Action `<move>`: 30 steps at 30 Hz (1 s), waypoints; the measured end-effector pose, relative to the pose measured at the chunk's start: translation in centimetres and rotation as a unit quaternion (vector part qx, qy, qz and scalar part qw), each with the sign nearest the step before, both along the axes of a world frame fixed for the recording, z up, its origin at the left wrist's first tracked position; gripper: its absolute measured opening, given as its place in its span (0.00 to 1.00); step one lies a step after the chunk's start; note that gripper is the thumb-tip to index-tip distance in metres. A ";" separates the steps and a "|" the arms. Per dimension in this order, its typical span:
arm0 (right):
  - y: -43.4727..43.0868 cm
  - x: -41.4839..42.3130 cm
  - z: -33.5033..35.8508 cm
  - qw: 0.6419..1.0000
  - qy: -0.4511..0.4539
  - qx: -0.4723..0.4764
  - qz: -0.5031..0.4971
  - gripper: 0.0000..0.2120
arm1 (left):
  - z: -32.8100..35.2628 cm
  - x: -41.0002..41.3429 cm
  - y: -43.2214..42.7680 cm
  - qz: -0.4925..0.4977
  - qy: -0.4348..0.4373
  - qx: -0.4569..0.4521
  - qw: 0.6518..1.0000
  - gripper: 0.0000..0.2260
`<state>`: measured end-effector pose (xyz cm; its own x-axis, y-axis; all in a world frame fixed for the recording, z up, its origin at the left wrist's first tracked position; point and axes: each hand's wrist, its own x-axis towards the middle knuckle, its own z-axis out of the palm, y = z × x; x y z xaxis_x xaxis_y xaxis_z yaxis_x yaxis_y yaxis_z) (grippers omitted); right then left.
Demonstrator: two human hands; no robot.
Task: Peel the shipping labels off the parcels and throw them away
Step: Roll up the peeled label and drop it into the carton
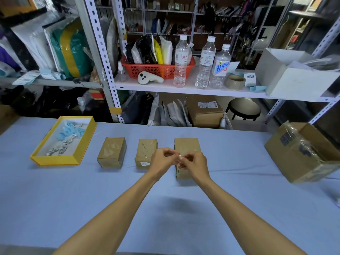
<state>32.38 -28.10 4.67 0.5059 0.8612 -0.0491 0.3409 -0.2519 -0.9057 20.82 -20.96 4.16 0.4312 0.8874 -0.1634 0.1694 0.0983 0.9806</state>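
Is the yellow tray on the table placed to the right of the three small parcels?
No, the yellow tray lies at the left end of the row, beside the leftmost small parcel on the blue table.

1. 3 small brown cardboard parcels stood in a row on the pale blue cloth-covered table (55, 208): the left parcel (111, 152), the middle parcel (145, 152) and the right parcel (185, 147).
2. A shallow yellow rectangular tray (55, 161) lay left of the row, with crumpled white and blue paper scraps (68, 137) inside.
3. A large open brown cardboard box (301, 153) sat at the table's right edge, well apart from the row.
4. The left hand (162, 161) and right hand (193, 163) met in front of the right parcel.
5. A white metal shelf (184, 89) ran behind the table, bearing 3 clear plastic bottles (205, 65) right of a red plastic basket (158, 68).
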 end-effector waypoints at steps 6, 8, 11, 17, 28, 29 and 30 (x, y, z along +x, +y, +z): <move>0.1 -0.2 -0.5 0.989 -0.128 -0.061 0.028 0.15 | -0.4 0.7 -0.9 -0.006 0.029 0.024 0.999 0.02; -0.2 0.0 -0.2 0.988 -0.138 -0.065 0.034 0.15 | -0.4 0.7 -1.0 -0.035 0.010 0.005 0.999 0.05; -1.0 0.5 0.1 0.990 -0.124 -0.056 0.024 0.11 | -0.2 0.9 -0.9 -0.065 -0.008 -0.011 0.998 0.06; -3.7 1.4 1.7 0.993 -0.096 -0.030 -0.064 0.09 | 1.1 3.7 -1.8 -0.095 0.004 -0.035 0.995 0.04; -13.1 5.0 3.0 0.953 0.009 0.016 -0.303 0.02 | 1.1 10.8 -7.8 -0.277 0.020 0.047 0.959 0.02; -14.0 5.4 3.2 0.950 0.011 0.012 -0.313 0.03 | 1.2 11.5 -8.6 -0.282 0.026 0.061 0.957 0.02; -14.7 5.8 3.4 0.946 0.011 0.008 -0.323 0.03 | 1.5 12.1 -9.5 -0.290 0.032 0.076 0.953 0.03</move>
